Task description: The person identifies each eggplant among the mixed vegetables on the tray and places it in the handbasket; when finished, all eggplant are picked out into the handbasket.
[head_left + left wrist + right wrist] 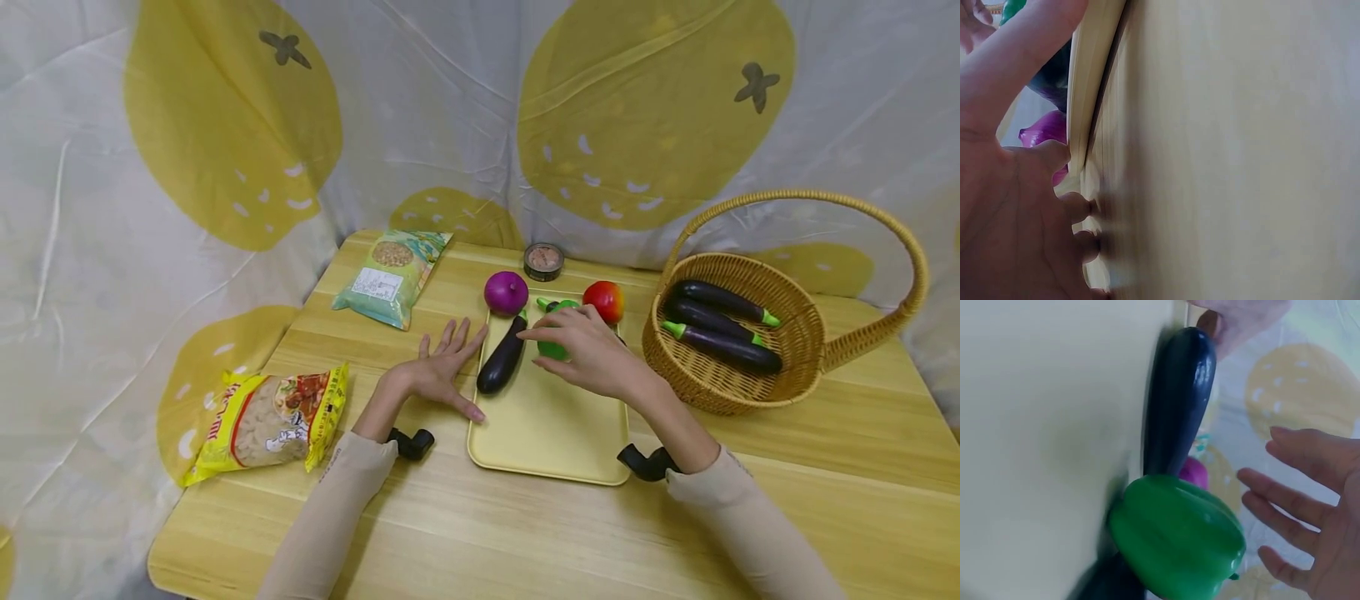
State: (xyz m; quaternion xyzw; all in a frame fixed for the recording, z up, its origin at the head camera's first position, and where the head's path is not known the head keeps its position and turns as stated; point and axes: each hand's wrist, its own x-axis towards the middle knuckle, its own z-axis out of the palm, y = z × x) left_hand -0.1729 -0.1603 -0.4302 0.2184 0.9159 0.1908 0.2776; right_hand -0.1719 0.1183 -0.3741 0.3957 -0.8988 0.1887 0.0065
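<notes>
My left hand [442,372] spreads its fingers beside the left edge of a pale yellow tray [555,442]. In the left wrist view its fingertips rest on the table along that edge. My right hand [588,350] hovers over a green bell pepper [1179,537] on the tray. The right wrist view shows its fingers [1291,494] loosely bent and apart from the pepper. An eggplant [501,362] lies along the tray's left side, between the hands. Another dark vegetable [1110,581], partly hidden, lies beside the pepper. A purple onion [506,292] sits at the tray's far left corner.
A red-yellow fruit [604,302] sits at the tray's far right. To the right stands a wicker basket [802,367] with a tall handle and several eggplants [723,346]. A yellow bag [270,421], a green-blue bag [393,279] and a small round tin [543,262] lie around.
</notes>
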